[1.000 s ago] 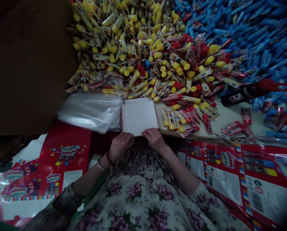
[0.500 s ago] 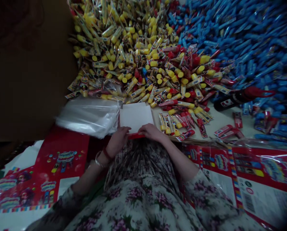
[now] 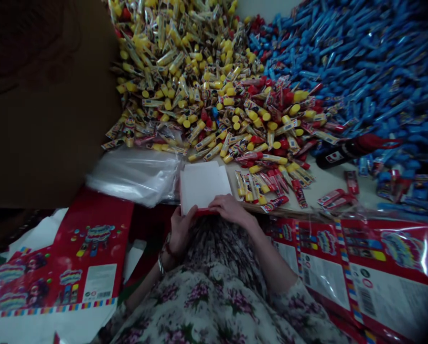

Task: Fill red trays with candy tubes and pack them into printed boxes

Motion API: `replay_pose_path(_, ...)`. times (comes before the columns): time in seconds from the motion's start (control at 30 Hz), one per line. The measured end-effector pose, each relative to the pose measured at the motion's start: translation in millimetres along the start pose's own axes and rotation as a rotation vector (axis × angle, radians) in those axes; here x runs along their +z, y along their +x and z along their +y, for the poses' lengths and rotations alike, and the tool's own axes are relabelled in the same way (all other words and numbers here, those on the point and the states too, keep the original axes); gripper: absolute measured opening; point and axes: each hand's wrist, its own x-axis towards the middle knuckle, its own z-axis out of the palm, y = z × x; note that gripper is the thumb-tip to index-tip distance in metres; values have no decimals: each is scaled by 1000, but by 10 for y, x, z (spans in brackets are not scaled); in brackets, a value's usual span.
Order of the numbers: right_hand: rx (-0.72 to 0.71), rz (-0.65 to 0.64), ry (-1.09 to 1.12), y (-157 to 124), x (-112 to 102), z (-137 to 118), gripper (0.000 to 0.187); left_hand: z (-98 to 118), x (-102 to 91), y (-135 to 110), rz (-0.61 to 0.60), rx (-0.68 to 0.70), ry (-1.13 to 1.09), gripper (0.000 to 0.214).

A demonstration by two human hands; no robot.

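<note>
A small carton [image 3: 204, 187], white on the face I see and red along its near edge, lies flat at the table's front edge. My left hand [image 3: 181, 230] grips its near left corner, the thumb on top and the other fingers partly hidden. At the near right side, my right hand [image 3: 229, 208] is closed on the same edge with its fingertips over the white face. A stack of clear plastic bags [image 3: 137, 174] lies just left of the carton. Small wrapped tubes with yellow and red caps [image 3: 255, 187] lie to its right.
Heaped behind are yellow-capped tubes [image 3: 199, 91] and, at right, blue ones [image 3: 343, 67]. A black bottle [image 3: 337, 154] with a red top lies at right. Red printed carton sheets [image 3: 92, 239] lie low left, wrapped red packs [image 3: 386, 248] low right. A large brown cardboard box [image 3: 49, 134] blocks the left.
My left hand has shifted down and turned, its thumb now over the carton's near left corner. My right hand and the carton have come slightly toward me. The camera view has shifted a little.
</note>
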Motion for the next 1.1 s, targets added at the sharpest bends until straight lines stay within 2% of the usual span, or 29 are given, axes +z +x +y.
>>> replay_pose_path(0.07,52,255,-37,-142,118,-122,19,-14,7,64,-26,8,-45,58)
replay_pose_path(0.13,148,639,41,-311,278,-233,23,-27,-5,117,-34,-2,-103,58)
replay_pose_path(0.17,229,823,143,-390,360,-275,25,-24,-9,128,-34,-19,-138,57)
replay_pose_path(0.2,326,954,292,-455,432,-306,30,-12,-8,126,-32,-42,-174,57)
replay_pose_path(0.23,422,1026,489,-499,489,-328,35,11,0,110,-31,-62,-207,56)
replay_pose_path(0.3,533,1003,957,-515,541,-363,50,83,41,42,-61,-75,-259,55)
replay_pose_path(0.37,502,925,1360,-448,507,-412,57,172,108,-46,-104,-51,-280,56)
replay_pose_path(0.47,396,985,1631,-294,366,-515,52,297,224,-141,-147,23,-300,60)
replay_pose_path(0.63,474,1087,1725,-93,197,-532,43,397,354,-126,-122,114,-321,62)
replay_pose_path(0.87,506,1118,1783,207,167,-242,53,263,397,131,-91,187,-248,64)
replay_pose_path(0.97,508,1213,1691,246,138,-142,51,218,432,244,-143,203,-168,67)
replay_pose_path(1.1,508,1306,1409,201,94,-78,38,232,509,278,-229,266,-185,75)
